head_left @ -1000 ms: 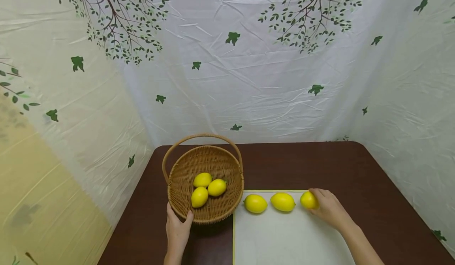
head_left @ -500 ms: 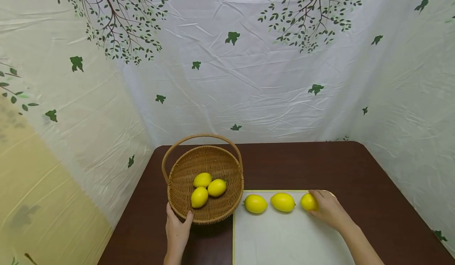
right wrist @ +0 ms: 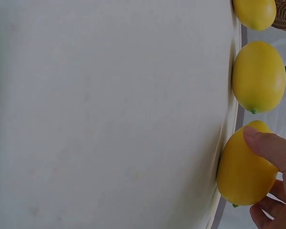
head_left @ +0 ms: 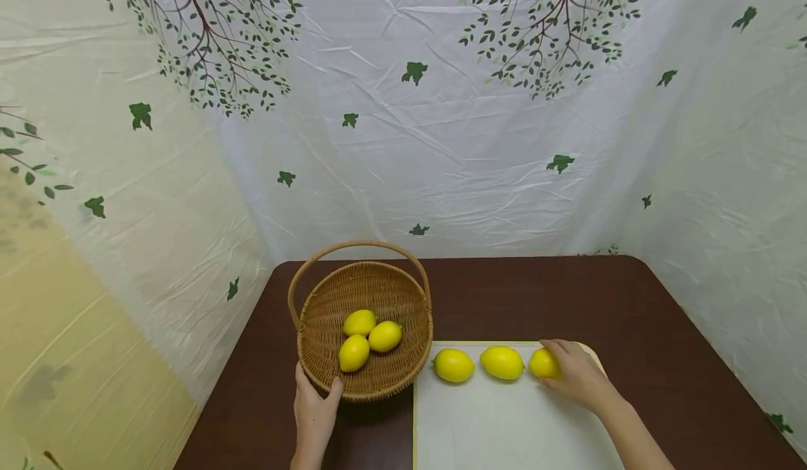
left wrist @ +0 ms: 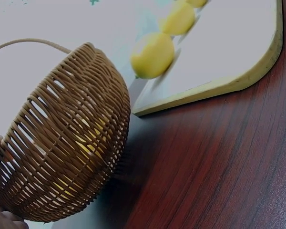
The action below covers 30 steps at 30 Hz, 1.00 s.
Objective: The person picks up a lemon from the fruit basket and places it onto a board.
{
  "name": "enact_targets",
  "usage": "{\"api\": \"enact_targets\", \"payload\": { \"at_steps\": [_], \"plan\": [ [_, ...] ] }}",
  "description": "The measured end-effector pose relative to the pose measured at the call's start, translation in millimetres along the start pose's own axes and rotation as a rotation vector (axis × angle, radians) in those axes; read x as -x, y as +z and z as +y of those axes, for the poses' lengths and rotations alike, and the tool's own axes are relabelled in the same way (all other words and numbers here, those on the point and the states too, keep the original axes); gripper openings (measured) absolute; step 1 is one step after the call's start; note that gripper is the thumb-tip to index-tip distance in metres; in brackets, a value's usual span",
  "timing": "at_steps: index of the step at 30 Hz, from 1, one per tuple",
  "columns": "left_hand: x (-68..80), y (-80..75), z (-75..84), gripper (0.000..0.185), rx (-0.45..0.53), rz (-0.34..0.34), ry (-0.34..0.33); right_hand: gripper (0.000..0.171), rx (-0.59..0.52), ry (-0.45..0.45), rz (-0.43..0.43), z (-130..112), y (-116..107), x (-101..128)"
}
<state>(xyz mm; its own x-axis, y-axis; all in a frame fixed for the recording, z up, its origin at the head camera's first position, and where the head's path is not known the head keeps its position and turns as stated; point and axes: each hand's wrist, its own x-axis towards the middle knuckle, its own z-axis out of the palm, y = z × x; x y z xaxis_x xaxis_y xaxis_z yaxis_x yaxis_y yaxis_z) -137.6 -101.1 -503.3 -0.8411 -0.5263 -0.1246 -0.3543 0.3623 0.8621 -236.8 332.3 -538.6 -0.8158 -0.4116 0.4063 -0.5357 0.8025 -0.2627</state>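
Note:
My left hand (head_left: pixel 314 414) grips the near rim of a brown wicker basket (head_left: pixel 321 295), thumb inside and fingers outside. The basket leans toward me, and three lemons lie in its bottom, the front lemon (head_left: pixel 354 353) nearest the thumb. Three more lie in a row along the far edge of a white board (head_left: pixel 504 421): a left lemon (head_left: pixel 454 365), a middle lemon (head_left: pixel 502 363) and a right lemon (head_left: pixel 543 363). My right hand (head_left: pixel 580 375) holds the right lemon, with the thumb across its side in the right wrist view and the other fingers partly hidden behind it.
The board, with a yellowish edge (left wrist: pixel 219 90), lies on a dark reddish-brown table (head_left: pixel 517 295) right of the basket. An arched handle (head_left: pixel 366 244) rises over the basket. A white curtain (head_left: pixel 378 176) with printed leaves surrounds the table's back and sides.
My right hand has shifted slightly left with the right lemon, closer to the middle one. My left hand keeps its grip on the basket. The head view has tipped up slightly.

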Motion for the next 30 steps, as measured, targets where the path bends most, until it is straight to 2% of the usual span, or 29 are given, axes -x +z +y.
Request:
{"api": "enact_targets", "payload": {
  "at_steps": [4,12,19,30],
  "plan": [
    [-1.0,0.6,-0.6,0.089,-0.003,0.000,0.013,0.064,0.003,0.005,0.009,2.0,2.6,-2.4],
    [-2.5,-0.5,-1.6,0.090,-0.002,-0.006,-0.004,0.065,-0.008,0.008,0.012,2.5,5.1,-6.1],
    [-3.2,-3.5,-0.9,0.090,0.004,-0.014,-0.025,0.071,-0.031,0.010,-0.040,-4.1,1.2,-8.4],
    [-3.3,-4.0,-1.0,0.090,0.006,-0.018,-0.026,0.071,-0.029,-0.103,0.062,-21.6,-7.8,-23.0]
  ]
}}
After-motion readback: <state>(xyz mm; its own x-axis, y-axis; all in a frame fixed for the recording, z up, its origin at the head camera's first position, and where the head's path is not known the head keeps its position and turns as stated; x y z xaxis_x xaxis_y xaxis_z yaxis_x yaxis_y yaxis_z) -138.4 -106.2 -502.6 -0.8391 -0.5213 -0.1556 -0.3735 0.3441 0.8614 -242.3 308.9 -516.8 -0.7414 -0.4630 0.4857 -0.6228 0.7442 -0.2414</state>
